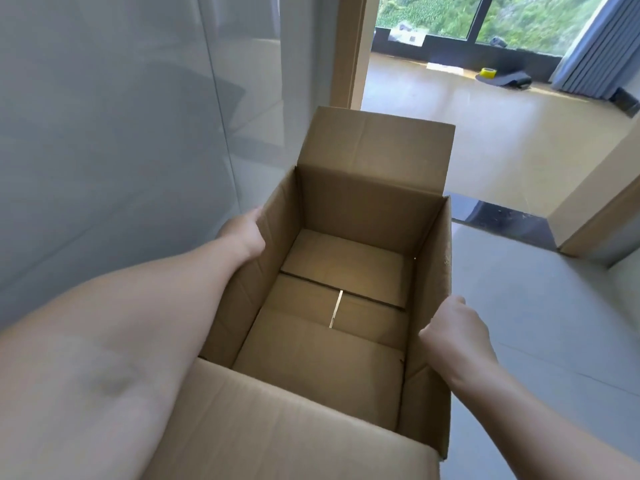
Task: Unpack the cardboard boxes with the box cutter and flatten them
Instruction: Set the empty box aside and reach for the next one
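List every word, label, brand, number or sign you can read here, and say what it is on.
None can be read.
Cardboard box: plain inside and on its flaps, no print showing.
Yellow tape roll on the far floor: too small to tell.
Items on the window ledge: too blurred to read.

Tan floor [485,140], yellow tape roll [488,73], dark mat [512,79] on it

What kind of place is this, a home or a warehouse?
Most likely a home, perhaps newly moved into: a doorway leads into a room with a big window looking onto greenery, grey curtains and a bare floor. Both hands hold an open, empty cardboard box.
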